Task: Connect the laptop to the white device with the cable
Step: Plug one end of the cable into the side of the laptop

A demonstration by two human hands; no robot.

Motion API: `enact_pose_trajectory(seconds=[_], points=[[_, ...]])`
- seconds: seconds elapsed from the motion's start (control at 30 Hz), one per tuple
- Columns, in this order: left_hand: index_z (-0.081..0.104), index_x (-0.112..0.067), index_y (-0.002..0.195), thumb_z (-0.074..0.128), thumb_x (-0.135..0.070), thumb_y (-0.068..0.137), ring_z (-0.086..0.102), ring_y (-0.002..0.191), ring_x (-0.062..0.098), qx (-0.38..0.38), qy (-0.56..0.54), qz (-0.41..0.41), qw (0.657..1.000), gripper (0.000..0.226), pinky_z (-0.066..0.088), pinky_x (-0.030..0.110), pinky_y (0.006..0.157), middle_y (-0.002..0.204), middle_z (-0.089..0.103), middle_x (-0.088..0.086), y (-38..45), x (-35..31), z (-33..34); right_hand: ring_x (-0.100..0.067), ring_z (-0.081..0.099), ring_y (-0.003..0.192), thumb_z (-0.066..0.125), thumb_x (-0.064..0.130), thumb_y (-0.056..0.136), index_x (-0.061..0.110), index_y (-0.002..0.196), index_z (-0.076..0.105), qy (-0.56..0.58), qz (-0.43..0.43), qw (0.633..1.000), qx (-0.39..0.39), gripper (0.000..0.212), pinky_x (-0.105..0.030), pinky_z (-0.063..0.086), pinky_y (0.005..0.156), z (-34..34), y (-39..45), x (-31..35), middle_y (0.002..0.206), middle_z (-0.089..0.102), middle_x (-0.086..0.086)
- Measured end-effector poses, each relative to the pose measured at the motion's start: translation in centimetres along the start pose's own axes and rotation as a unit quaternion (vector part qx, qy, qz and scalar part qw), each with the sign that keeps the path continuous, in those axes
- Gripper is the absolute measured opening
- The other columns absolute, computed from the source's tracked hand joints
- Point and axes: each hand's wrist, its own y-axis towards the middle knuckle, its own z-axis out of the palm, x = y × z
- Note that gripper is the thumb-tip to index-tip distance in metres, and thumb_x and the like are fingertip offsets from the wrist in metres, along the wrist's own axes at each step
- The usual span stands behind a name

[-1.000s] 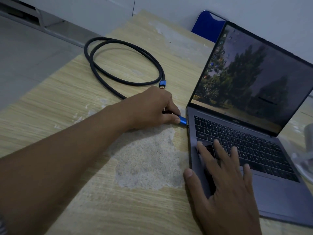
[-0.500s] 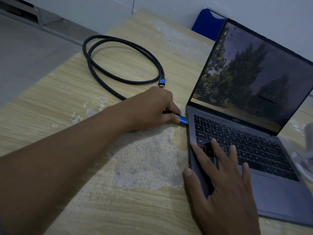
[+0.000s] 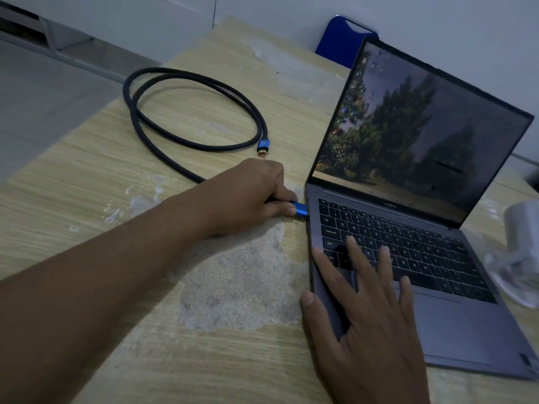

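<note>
An open grey laptop point(image 3: 455, 325) sits on the right of the wooden table, screen lit. A black braided cable point(image 3: 163, 83) lies looped at the far left. Its free blue plug point(image 3: 263, 147) rests on the table. My left hand point(image 3: 250, 193) pinches the cable's other blue plug point(image 3: 301, 210), whose tip touches the laptop's left edge. My right hand point(image 3: 370, 325) lies flat, fingers spread, on the laptop's front left corner and keyboard. A white device point(image 3: 522, 225) shows partly at the right edge.
The wooden table point(image 3: 87, 176) has a large worn, pale patch point(image 3: 242, 284) just left of the laptop. A blue chair back point(image 3: 341, 42) stands behind the laptop against the wall. Grey floor lies beyond the table's left edge.
Little has moved. My left hand keeps its hold on the blue plug at the laptop's side. My right hand has slid slightly toward me on the keyboard.
</note>
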Motion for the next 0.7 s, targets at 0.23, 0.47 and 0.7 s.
enact_pose_trajectory(seconds=[0.23, 0.47, 0.7], points=[[0.075, -0.024, 0.115, 0.064, -0.033, 0.092, 0.042, 0.068, 0.002, -0.002, 0.007, 0.001, 1.000, 0.026, 0.027, 0.013, 0.057, 0.079, 0.048, -0.005, 0.05, -0.16, 0.18, -0.019, -0.005, 0.151, 0.022, 0.075, 0.085, 0.064, 0.142, 0.021, 0.000, -0.011, 1.000, -0.003, 0.057, -0.054, 0.002, 0.117, 0.14, 0.03, -0.26, 0.162, 0.012, 0.017], [0.069, -0.030, 0.123, 0.063, -0.044, 0.090, 0.050, 0.078, 0.003, 0.021, 0.004, -0.024, 0.999, 0.036, 0.040, 0.019, 0.067, 0.089, 0.057, -0.006, 0.07, -0.11, -0.13, -0.017, -0.008, 0.151, 0.024, 0.076, 0.084, 0.064, 0.142, 0.021, 0.006, -0.006, 1.000, -0.001, 0.060, -0.052, -0.002, 0.118, 0.16, 0.07, -0.38, 0.162, 0.010, 0.018], [0.071, -0.031, 0.120, 0.071, -0.046, 0.083, 0.056, 0.077, -0.010, 0.007, -0.033, -0.056, 0.998, 0.039, 0.042, 0.011, 0.070, 0.090, 0.066, -0.021, 0.01, -0.18, 0.04, -0.018, -0.006, 0.151, 0.021, 0.076, 0.085, 0.062, 0.144, 0.020, 0.001, -0.006, 1.000, 0.000, 0.060, -0.047, -0.006, 0.117, 0.19, 0.04, -0.41, 0.162, 0.013, 0.016]])
